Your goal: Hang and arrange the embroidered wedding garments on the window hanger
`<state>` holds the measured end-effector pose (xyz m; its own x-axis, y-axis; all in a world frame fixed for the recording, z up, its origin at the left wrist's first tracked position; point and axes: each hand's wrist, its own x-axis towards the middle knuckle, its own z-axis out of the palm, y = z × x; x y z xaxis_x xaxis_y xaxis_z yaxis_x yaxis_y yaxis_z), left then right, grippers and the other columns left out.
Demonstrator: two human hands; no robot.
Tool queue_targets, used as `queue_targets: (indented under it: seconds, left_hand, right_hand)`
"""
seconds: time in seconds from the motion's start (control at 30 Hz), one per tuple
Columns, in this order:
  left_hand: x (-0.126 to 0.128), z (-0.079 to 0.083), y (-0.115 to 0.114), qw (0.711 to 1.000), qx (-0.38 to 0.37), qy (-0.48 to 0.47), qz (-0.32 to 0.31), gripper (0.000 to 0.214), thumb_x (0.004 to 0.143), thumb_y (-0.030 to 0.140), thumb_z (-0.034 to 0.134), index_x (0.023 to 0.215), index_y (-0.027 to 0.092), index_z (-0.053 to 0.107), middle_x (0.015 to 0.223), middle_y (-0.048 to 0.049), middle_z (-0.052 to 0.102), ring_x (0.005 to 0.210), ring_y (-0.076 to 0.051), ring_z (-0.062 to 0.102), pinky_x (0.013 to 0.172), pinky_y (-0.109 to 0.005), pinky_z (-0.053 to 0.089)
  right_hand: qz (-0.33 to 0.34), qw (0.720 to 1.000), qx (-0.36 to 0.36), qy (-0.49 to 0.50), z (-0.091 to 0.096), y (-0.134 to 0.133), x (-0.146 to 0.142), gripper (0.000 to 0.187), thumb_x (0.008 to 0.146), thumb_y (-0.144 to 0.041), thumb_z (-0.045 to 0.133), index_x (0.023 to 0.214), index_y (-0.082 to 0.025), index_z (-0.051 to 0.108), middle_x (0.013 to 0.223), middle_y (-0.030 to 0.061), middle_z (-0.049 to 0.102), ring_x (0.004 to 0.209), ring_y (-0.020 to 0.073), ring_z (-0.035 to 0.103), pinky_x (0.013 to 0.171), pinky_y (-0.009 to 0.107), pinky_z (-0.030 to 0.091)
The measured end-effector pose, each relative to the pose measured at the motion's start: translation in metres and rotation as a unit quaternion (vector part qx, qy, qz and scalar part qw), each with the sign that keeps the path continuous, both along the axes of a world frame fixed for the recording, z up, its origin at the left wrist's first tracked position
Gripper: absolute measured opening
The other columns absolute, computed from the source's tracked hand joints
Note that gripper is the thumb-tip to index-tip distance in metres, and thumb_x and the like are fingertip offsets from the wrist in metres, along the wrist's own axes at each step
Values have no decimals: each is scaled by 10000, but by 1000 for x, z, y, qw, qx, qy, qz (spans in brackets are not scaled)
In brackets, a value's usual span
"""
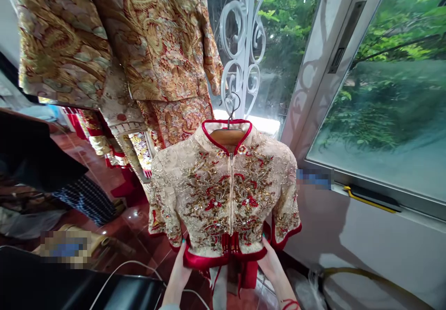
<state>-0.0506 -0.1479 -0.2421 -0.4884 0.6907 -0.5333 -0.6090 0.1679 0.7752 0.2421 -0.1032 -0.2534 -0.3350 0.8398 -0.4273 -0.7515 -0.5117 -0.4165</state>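
Note:
A cream jacket (pixel 226 194) with gold and red embroidery, a red collar and a red hem hangs on a wooden hanger (pixel 228 135) hooked to a white scrolled metal rail (pixel 244 45). My left hand (pixel 179 266) grips the red hem at the jacket's lower left, fingers closed on the cloth. At the lower right corner of the hem is my right hand (pixel 270 261); its fingers are tucked behind the fabric, holding it. The jacket faces me, zipped down the middle.
A larger gold-patterned garment (pixel 139 36) hangs above and to the left. A big window (pixel 383 91) with greenery outside fills the right side. Red tiled floor (pixel 139 235) lies below, with a white cable (pixel 118 273), dark furniture at left and a hose at lower right.

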Motion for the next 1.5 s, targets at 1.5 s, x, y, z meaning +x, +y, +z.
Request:
queue_targets:
  seconds: [1.5]
  left_hand:
    - [-54, 318, 91, 817, 210, 537, -14, 402, 766, 507, 563, 880, 139, 676, 962, -94, 676, 995, -259, 578, 957, -398, 408]
  right_hand:
    - [-285, 637, 528, -484, 267, 177, 75, 450, 803, -506, 632, 1101, -173, 694, 1139, 128, 706, 1034, 265, 647, 944, 439, 490]
